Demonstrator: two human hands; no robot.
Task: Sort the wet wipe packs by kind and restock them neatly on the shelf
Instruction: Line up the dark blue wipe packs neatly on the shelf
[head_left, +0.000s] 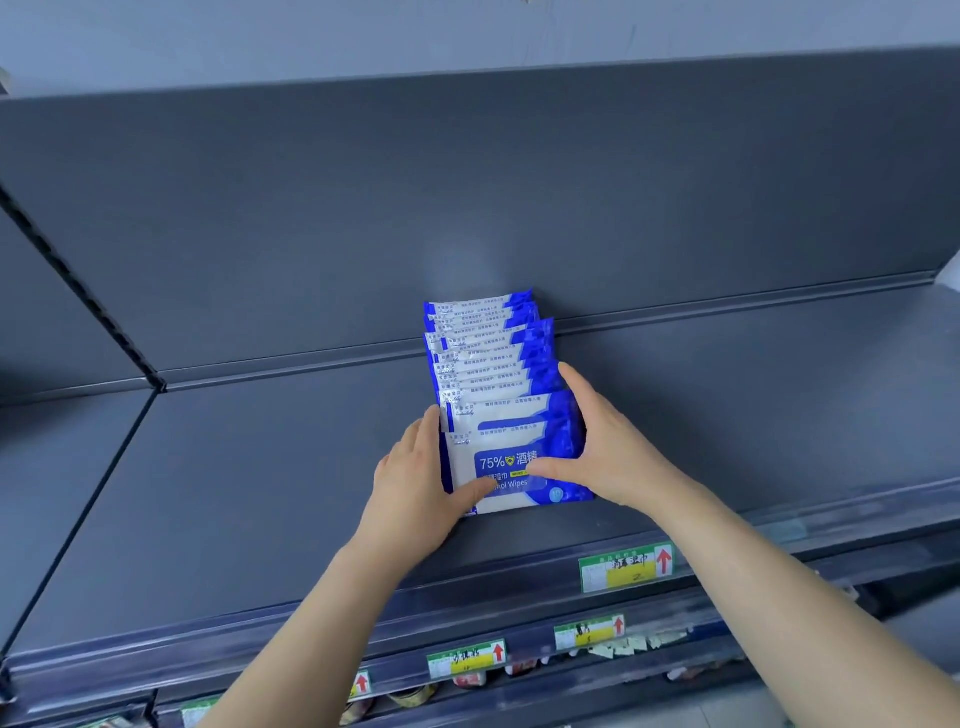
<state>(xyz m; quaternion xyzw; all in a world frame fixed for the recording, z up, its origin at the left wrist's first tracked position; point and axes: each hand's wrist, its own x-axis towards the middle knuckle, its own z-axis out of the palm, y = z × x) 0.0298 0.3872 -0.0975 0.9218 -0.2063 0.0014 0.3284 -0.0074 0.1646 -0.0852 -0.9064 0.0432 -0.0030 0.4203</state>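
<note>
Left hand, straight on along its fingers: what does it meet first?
Left hand points toward the back, alongside the row of wipe packs; it would probably graze their left edges first, then the back panel. Depth is unclear from one view.

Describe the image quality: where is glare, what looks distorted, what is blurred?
Head view: pale glare patch on the dark grey metal back panel above the row of blue-and-white plastic wipe packs; grey metal shelf edge bows from wide-angle distortion; green-and-yellow paper price tags smeared, unreadable.

Wipe packs (491, 374) lie overlapped on the shelf (260, 493) — front to back; price tags (626, 567) below.
</note>
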